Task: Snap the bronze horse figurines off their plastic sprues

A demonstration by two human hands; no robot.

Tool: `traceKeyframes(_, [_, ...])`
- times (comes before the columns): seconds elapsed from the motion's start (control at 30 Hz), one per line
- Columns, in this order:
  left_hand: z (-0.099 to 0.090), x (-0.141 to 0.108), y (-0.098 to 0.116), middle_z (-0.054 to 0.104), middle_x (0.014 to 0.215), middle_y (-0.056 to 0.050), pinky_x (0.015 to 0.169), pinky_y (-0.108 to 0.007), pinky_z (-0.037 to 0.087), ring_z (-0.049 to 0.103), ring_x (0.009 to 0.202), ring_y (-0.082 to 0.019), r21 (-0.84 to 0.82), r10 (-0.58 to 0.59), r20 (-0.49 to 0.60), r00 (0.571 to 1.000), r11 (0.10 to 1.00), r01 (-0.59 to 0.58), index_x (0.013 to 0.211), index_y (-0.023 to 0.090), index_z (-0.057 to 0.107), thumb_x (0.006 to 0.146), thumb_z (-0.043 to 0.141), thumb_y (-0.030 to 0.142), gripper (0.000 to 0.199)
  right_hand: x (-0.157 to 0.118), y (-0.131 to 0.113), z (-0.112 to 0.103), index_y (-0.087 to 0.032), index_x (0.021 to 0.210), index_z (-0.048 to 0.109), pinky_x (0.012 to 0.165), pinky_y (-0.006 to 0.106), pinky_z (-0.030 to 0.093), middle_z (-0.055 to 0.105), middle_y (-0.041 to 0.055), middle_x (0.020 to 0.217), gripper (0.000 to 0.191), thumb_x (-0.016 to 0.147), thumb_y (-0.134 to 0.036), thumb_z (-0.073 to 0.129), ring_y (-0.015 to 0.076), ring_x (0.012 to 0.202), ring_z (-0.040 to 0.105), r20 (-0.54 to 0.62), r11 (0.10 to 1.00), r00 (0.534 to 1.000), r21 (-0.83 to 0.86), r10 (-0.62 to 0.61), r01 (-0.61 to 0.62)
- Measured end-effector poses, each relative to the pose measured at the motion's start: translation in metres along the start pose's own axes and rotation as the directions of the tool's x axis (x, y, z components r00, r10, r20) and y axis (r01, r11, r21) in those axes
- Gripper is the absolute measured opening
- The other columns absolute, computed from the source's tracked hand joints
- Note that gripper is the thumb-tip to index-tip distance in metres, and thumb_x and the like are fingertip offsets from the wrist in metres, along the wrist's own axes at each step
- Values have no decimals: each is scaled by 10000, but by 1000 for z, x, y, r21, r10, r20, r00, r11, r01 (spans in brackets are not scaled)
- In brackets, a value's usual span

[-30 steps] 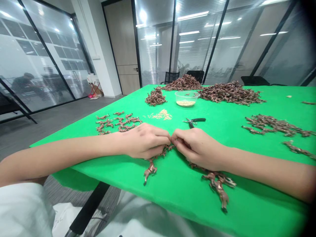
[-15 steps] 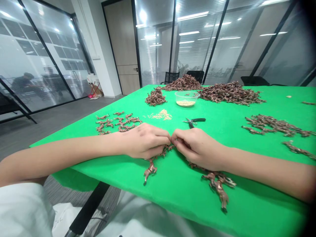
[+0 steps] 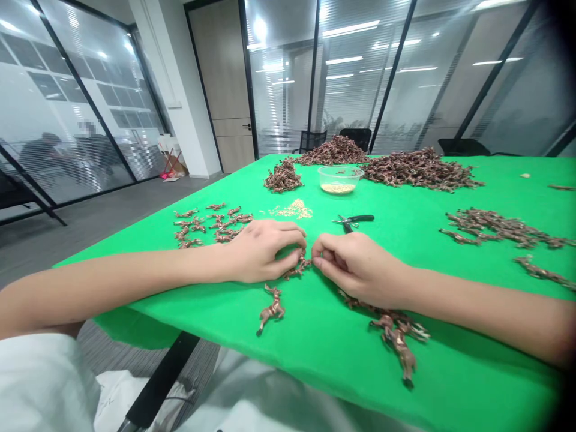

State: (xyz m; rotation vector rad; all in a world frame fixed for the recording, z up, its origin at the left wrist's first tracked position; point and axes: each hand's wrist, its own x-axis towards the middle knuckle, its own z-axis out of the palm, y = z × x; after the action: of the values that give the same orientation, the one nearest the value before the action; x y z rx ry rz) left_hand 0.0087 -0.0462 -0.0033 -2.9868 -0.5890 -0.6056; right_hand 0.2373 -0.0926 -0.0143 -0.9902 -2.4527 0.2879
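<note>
My left hand (image 3: 270, 249) rests on the green table, its fingers curled around a small copper-brown animal figurine (image 3: 297, 270) that shows below the thumb. Just to the right, my right hand (image 3: 360, 264) is closed in a pinch; whatever lies between thumb and forefinger is too small to make out. The two hands are slightly apart. A single figurine (image 3: 271, 309) lies on the cloth below my left hand. More figurines (image 3: 398, 342) lie partly under my right hand and wrist. Pliers with black handles (image 3: 353, 222) lie just beyond my right hand.
Loose figurines (image 3: 211, 225) lie at left, another group (image 3: 504, 228) at right. Large heaps of them (image 3: 418, 168) stand at the back beside a clear plastic bowl (image 3: 341, 180) of tiny pale pieces. More pale pieces (image 3: 294, 209) are scattered on the green cloth (image 3: 333, 354).
My left hand has drawn slightly left, away from my right fingertips, and its fingers have bent over a figurine. The lone figurine below has shifted slightly left. My right hand stays nearly still.
</note>
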Motion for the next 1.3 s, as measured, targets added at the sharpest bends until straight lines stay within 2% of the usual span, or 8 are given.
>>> traceKeyframes(0.2, [0,1,-2,723,1119,-107,923,-345,516,685,1016,-222,-159,0,-26,1000,987,-4,1203,150,658,966,530,263,292,2,1,-1,-178,883,544,562,258,297,458,-53,602,166,1000,-243,446,116,527,385,-104,996,991,31,85,-82])
traceKeyframes(0.33, [-3,2,-1,747,1063,-94,881,-304,536,706,953,-199,-328,18,-88,996,944,-46,1138,153,700,897,638,230,261,2,1,-2,-180,890,531,566,256,327,538,-32,640,164,1007,-242,435,120,549,467,-178,995,979,56,96,-88])
traceKeyframes(0.43, [-4,3,1,757,1055,-82,894,-300,538,712,952,-191,-407,-37,-96,995,913,-6,1120,153,720,879,683,226,254,2,-1,-2,-183,897,523,562,257,344,571,-26,640,160,1011,-245,431,125,554,510,-215,996,974,67,73,-60])
traceKeyframes(0.67, [-2,6,8,776,1014,-56,881,-291,560,722,923,-190,-540,-152,-79,985,838,86,1050,145,753,840,777,306,266,2,-4,-3,-180,900,546,527,251,342,591,-30,630,158,1010,-262,467,113,521,493,-254,991,965,126,74,-42])
traceKeyframes(0.87, [2,6,7,788,956,-74,778,-263,615,747,856,-191,-694,-288,-15,957,693,197,1068,110,737,857,766,361,330,1,-4,-3,-160,948,586,502,254,352,609,-9,645,154,992,-278,498,125,537,527,-334,972,924,202,184,-121])
traceKeyframes(1.0, [3,5,6,792,923,-85,737,-247,619,755,826,-194,-727,-334,2,943,647,230,1051,90,735,861,760,347,320,-1,-3,0,-165,875,589,479,243,324,525,-54,545,82,926,-205,539,95,443,434,-360,993,927,90,99,-72])
traceKeyframes(1.17, [2,5,7,793,916,-73,689,-213,602,750,788,-175,-722,-319,13,948,653,229,1024,100,745,885,733,325,265,-2,0,5,-159,943,608,519,234,347,560,-52,565,81,941,-185,532,85,454,447,-373,993,923,-109,-90,53])
traceKeyframes(1.3, [1,6,9,795,886,-59,685,-199,599,750,780,-170,-706,-317,-4,948,673,222,1002,104,753,870,749,324,257,-2,1,6,-155,947,608,532,233,356,585,-43,588,79,953,-191,537,87,465,467,-385,989,918,-140,-93,42])
